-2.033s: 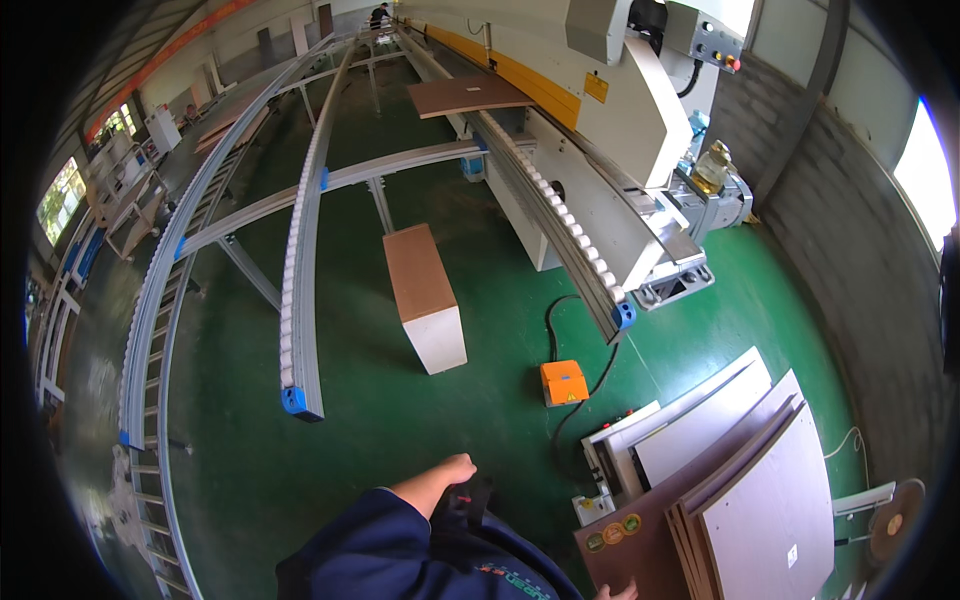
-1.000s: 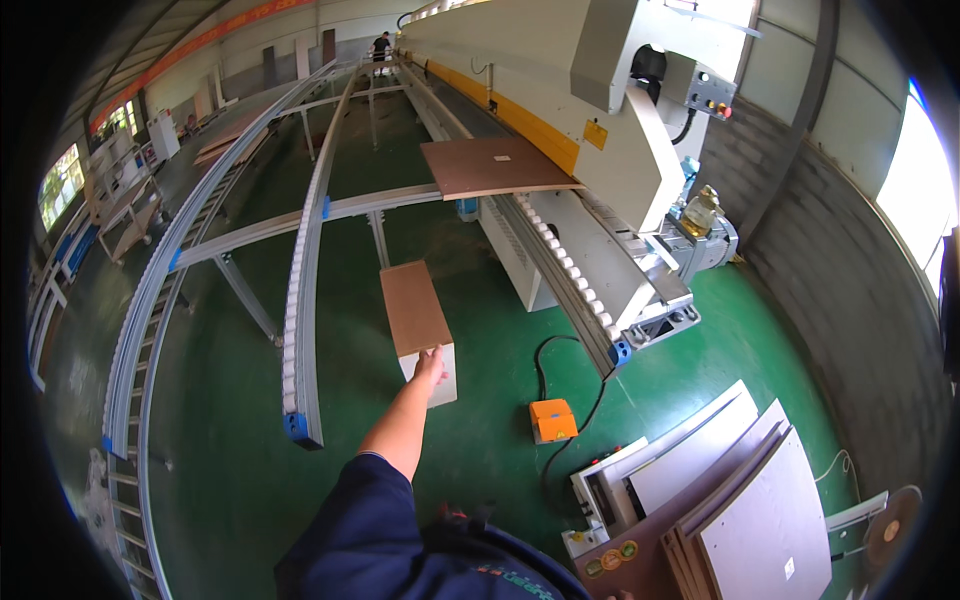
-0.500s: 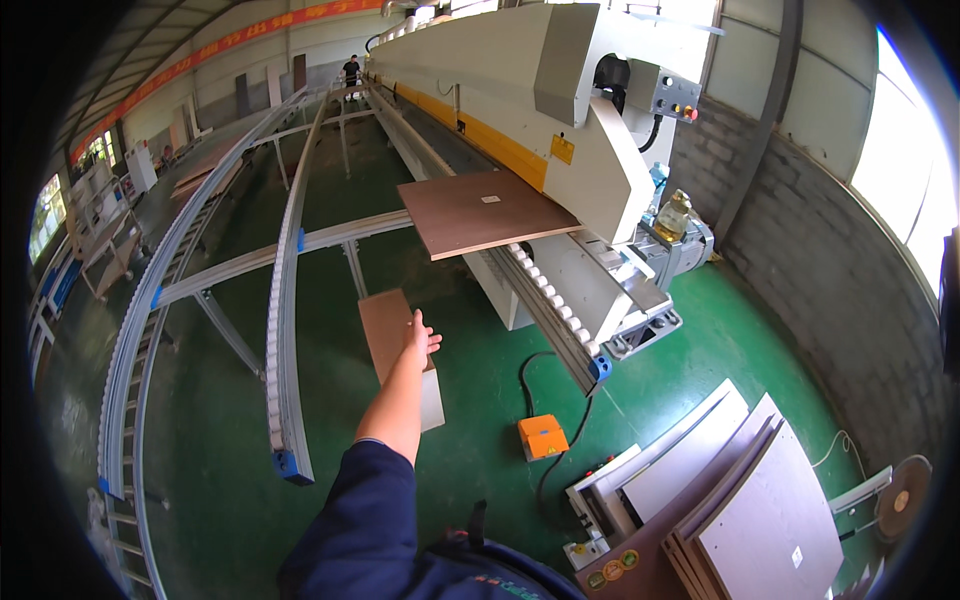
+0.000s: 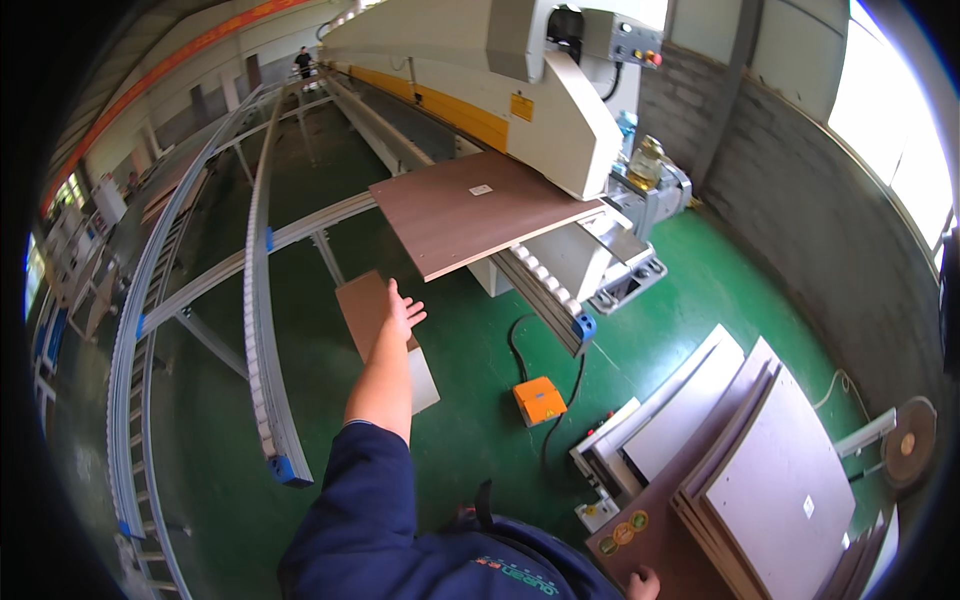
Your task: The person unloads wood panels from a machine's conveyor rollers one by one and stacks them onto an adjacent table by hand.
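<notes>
My left hand (image 4: 403,312) reaches forward with its fingers spread, holding nothing. It appears just left of the near corner of a brown square board (image 4: 475,215); no contact shows. That board lies on the roller edge of a long white and yellow machine (image 4: 545,125), its far side beneath the machine's beam. Below my left hand, a brown and white panel (image 4: 362,308) is partly covered by my forearm. At the bottom edge, my right hand (image 4: 643,584) shows only in part, fingers curled, beside a stack of brown boards (image 4: 775,480). Whatever it grips is hidden.
Metal roller rails (image 4: 262,350) run away on the left, with blue end caps. An orange foot pedal box (image 4: 540,401) with a black cable sits on the green floor. Bottles (image 4: 645,163) stand beside the machine's motor. Another person (image 4: 303,62) stands far off.
My right hand has come into view at the bottom edge. My left hand stays stretched out, its fingers more spread. The whole view has shifted, so the machine sits further left.
</notes>
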Demonstrator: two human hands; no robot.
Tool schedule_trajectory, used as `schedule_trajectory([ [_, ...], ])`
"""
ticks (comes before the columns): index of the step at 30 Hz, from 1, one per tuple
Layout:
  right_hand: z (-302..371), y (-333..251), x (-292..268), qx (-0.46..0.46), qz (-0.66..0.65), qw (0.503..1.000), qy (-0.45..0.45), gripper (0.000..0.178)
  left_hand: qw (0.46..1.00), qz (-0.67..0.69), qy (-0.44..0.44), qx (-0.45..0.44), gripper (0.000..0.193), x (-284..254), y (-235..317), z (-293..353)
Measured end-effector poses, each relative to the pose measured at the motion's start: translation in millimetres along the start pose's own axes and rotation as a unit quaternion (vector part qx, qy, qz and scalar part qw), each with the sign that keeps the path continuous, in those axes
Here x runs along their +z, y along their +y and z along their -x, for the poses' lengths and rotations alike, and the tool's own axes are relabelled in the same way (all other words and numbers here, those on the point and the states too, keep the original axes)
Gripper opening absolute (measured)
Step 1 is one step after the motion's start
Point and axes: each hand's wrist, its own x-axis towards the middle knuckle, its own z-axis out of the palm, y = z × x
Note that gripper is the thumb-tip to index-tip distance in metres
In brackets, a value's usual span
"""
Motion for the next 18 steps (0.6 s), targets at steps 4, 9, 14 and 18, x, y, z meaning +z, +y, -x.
schedule_trajectory([
  [4,-11,49,23,-0.013,-0.012,0.999,0.03,0.033,0.999,0.031,-0.005,-0.014,0.102,17,-5,1],
  [9,5,29,21,0.035,-0.018,0.999,0.018,0.035,0.997,0.052,-0.039,-0.031,0.103,28,-15,3],
  [14,-6,-22,26,0.028,-0.114,0.993,0.007,0.034,0.986,0.096,-0.122,-0.061,0.074,24,-19,-19],
  [18,-19,-73,23,-0.025,-0.134,0.99,-0.033,0.035,0.981,0.081,-0.167,-0.053,0.068,42,-25,3],
])
